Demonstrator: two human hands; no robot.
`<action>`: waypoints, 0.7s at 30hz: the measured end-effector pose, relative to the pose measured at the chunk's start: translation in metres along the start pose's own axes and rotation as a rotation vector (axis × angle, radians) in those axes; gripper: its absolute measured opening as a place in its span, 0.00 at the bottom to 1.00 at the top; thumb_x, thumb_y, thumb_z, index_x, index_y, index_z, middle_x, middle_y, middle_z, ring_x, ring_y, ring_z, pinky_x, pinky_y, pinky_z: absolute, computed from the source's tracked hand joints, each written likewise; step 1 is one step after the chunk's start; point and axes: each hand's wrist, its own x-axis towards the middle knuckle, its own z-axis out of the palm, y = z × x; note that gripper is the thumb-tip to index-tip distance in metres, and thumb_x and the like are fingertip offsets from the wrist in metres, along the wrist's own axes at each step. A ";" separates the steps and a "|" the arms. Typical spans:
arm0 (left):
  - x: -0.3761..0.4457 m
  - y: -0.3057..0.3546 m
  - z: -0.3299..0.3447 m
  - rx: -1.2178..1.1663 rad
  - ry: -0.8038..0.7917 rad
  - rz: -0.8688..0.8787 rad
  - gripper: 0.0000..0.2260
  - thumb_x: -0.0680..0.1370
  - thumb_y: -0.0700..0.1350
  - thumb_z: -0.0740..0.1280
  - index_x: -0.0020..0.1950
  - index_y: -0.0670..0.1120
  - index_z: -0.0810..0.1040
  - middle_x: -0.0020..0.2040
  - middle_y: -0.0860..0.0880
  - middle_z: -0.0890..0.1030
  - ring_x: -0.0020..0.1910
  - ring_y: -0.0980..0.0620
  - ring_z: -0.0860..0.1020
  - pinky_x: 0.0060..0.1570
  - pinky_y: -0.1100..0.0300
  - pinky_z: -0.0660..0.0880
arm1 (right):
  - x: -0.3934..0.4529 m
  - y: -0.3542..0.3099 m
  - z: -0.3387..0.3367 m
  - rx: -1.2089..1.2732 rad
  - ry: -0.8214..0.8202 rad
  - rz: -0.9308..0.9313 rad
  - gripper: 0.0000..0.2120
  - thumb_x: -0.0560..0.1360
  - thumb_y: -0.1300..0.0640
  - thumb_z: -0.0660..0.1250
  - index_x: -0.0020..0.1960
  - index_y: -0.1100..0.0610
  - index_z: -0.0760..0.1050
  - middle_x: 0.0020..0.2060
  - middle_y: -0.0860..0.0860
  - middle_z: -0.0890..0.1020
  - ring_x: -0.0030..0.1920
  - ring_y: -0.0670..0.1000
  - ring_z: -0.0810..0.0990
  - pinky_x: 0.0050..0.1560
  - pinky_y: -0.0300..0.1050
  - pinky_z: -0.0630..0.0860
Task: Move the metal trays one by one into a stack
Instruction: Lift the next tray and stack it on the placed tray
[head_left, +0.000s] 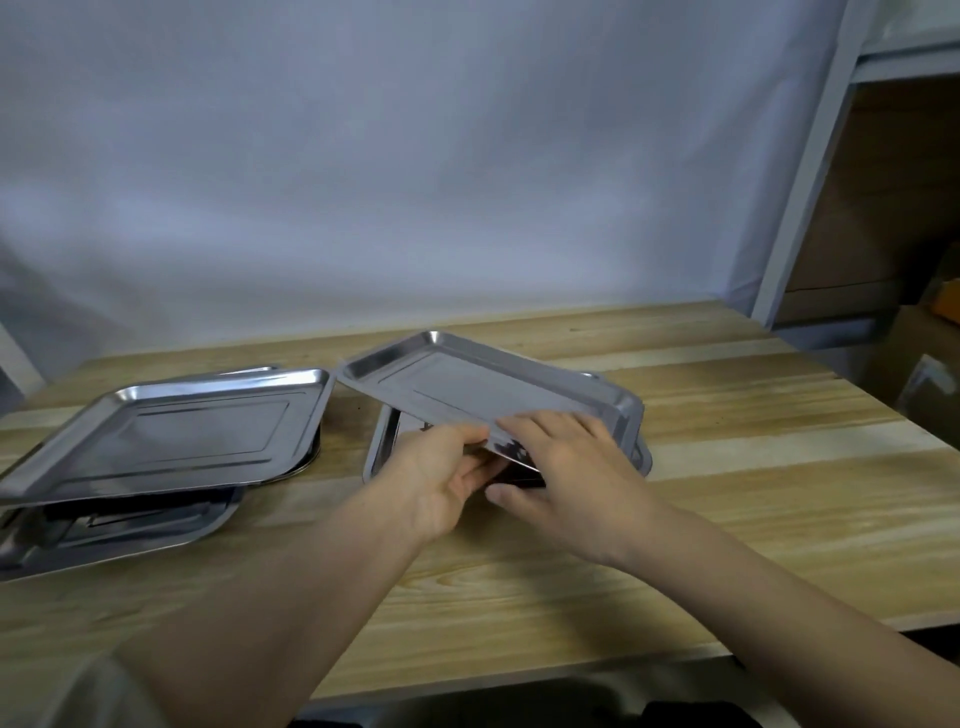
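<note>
A shiny rectangular metal tray (467, 382) is held tilted above the table's middle, its far corner raised. My left hand (441, 478) and my right hand (566, 473) both grip its near edge. Beneath it lies another metal tray (382, 447) flat on the wood, mostly hidden by the lifted one and my hands. On the left sits a loose pile of trays: the top tray (182, 431) rests askew, tilted over a lower tray (156, 525) whose near rim pokes out.
The wooden table (753, 467) stretches right of the trays. A pale cloth backdrop (415, 182) hangs behind. A white shelf frame (810, 182) with cardboard boxes (883, 234) stands at the far right. The table's front edge runs just below my forearms.
</note>
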 end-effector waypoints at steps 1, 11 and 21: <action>0.000 -0.002 -0.001 -0.004 0.005 -0.006 0.11 0.77 0.31 0.63 0.58 0.37 0.78 0.53 0.36 0.83 0.52 0.40 0.83 0.49 0.50 0.80 | 0.001 0.000 0.003 -0.041 -0.015 -0.009 0.27 0.77 0.44 0.61 0.74 0.49 0.63 0.66 0.48 0.74 0.68 0.50 0.69 0.71 0.46 0.58; -0.018 0.004 -0.026 0.651 -0.122 0.188 0.10 0.77 0.47 0.69 0.52 0.42 0.81 0.44 0.44 0.87 0.41 0.48 0.86 0.44 0.51 0.83 | 0.002 0.021 0.003 -0.314 0.167 0.035 0.18 0.72 0.66 0.65 0.57 0.48 0.76 0.45 0.47 0.84 0.44 0.53 0.82 0.39 0.43 0.61; 0.009 0.007 -0.077 1.518 -0.058 0.805 0.19 0.74 0.57 0.68 0.65 0.56 0.76 0.59 0.58 0.76 0.63 0.58 0.69 0.65 0.58 0.65 | 0.005 0.061 0.028 -0.218 0.170 0.017 0.21 0.67 0.71 0.70 0.53 0.51 0.82 0.42 0.46 0.87 0.42 0.53 0.84 0.48 0.47 0.74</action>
